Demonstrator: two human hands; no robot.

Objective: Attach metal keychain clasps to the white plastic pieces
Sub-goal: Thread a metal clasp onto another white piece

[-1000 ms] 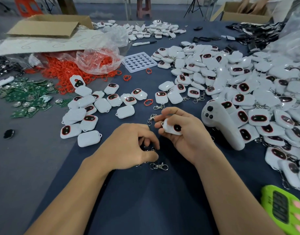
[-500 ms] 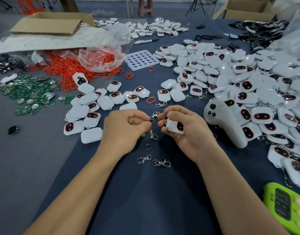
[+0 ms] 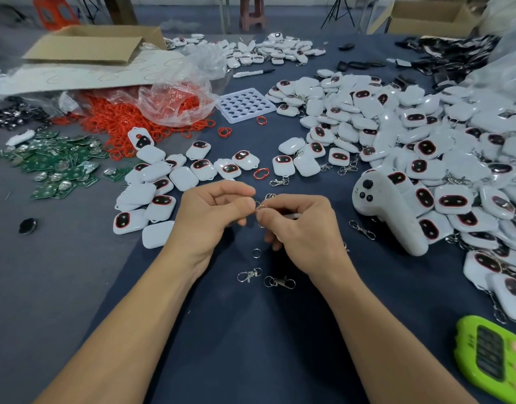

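Observation:
My left hand (image 3: pixel 210 217) pinches the ring of a metal keychain clasp (image 3: pixel 259 206) between thumb and forefinger. My right hand (image 3: pixel 300 231) meets it at that ring and curls round a white plastic piece (image 3: pixel 291 214), of which only a thin edge shows. Below the hands, on the dark blue cloth, lie two loose clasps (image 3: pixel 249 274) (image 3: pixel 280 282) and a small split ring (image 3: pixel 256 253). Another clasp (image 3: pixel 361 228) lies to the right of my right hand.
A big heap of white pieces (image 3: pixel 411 141) fills the right side; a smaller group (image 3: pixel 163 182) lies at left. A white handheld controller (image 3: pixel 388 211) sits at right, a green device (image 3: pixel 495 357) at bottom right. Red rings (image 3: pixel 120 121), green circuit boards (image 3: pixel 55 164), a white tray (image 3: pixel 245 104) lie behind.
My left hand picked a clasp up from the cloth and brought it to my right hand. The two hands now meet at the clasp's ring, and the white piece is more hidden.

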